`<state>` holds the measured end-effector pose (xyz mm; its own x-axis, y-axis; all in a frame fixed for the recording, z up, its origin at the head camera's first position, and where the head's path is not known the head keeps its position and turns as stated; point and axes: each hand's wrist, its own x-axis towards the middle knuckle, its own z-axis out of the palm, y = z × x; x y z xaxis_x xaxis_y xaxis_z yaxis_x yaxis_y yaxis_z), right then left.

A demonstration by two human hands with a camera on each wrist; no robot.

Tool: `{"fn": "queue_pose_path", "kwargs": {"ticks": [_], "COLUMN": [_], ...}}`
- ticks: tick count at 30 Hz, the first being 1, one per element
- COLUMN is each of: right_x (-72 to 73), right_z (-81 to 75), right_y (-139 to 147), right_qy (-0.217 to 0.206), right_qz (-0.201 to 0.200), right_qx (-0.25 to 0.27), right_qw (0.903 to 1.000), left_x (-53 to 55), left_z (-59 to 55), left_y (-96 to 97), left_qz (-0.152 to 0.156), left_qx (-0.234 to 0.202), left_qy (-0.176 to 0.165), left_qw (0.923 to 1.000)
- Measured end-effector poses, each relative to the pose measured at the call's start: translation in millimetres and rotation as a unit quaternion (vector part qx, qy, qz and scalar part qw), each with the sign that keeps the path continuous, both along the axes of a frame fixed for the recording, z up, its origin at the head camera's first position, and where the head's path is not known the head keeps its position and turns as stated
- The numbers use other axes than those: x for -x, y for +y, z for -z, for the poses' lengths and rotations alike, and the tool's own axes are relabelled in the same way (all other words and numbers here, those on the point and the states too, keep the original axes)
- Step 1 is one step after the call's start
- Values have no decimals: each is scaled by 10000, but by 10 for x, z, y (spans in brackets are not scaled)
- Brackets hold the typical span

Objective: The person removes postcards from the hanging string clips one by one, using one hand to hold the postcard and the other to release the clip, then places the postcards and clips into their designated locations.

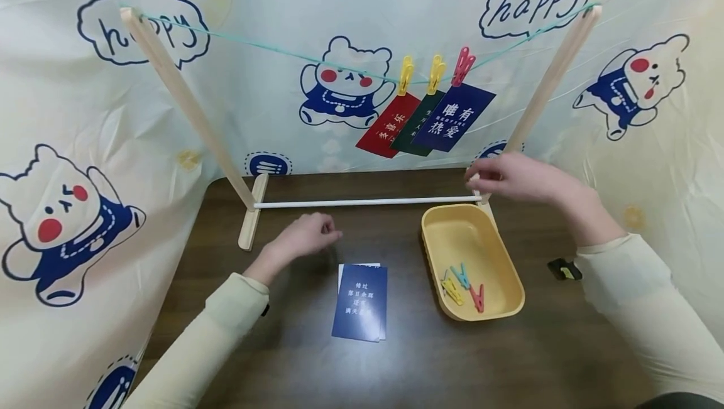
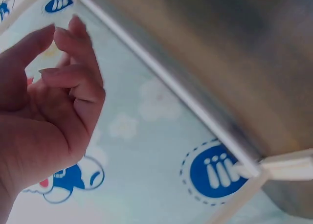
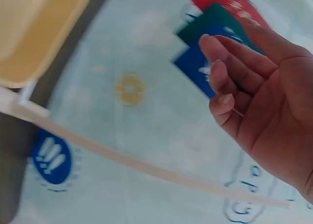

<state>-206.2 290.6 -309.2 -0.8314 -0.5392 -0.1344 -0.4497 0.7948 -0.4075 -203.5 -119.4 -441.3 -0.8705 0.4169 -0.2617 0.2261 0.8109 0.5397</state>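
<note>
My left hand [image 1: 307, 235] hovers above the table with loosely curled fingers, holding nothing; the left wrist view shows its thumb and fingertips near each other. Just in front of it lies a small stack of cards [image 1: 360, 302], a blue one on top. My right hand [image 1: 517, 176] is raised near the right post, fingers relaxed and nothing in them. From a green string [image 1: 271, 49] hang a red card [image 1: 390, 126], a green card [image 1: 415, 129] and a blue card [image 1: 454, 117], clipped by two yellow clothespins [image 1: 406, 75] and a red clothespin [image 1: 463, 66].
A yellow tray [image 1: 511, 271] on the right of the table holds a yellow clothespin [image 1: 452, 291], a blue clothespin [image 1: 460, 276] and a red clothespin [image 1: 477, 298]. Wooden posts [image 1: 189, 107] carry the string, joined below by a white rod [image 1: 367, 201]. A black object [image 1: 564, 269] lies at the right.
</note>
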Motion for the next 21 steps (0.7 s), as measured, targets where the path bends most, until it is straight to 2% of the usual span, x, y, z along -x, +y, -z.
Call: {"fn": "queue_pose_path", "kwargs": {"ticks": [4,11,14,17,19,21], "right_x": [51,170,268,384,465,548], "right_z": [-275,-684,-838,-1009,-1125,-1232], "right_y": [-63,-331,-492,-679,-788,-874], "right_qy": [841,1946,2364,2717,2817,2745], "right_qz": [-11,-205,-311,-369,-333,-210], "right_qx": [302,642,910,881,686,358], "right_qw": [9960,9786,9669,9576,9565,9607], "left_x": [187,452,555,652,721,788], "left_z": [-150,-375,-505,-639,-699,-744], "left_y": [60,273,373,456,501,545], "left_qz": [-165,-448,-607,-805,-885,-879], "left_qx": [-745,-1890,-2367,-2760,-2898,-2902], "left_qy": [612,1389,1487,1607,1681,1795], "left_qw": [9952,9711,9582,9442,9380,9359]}}
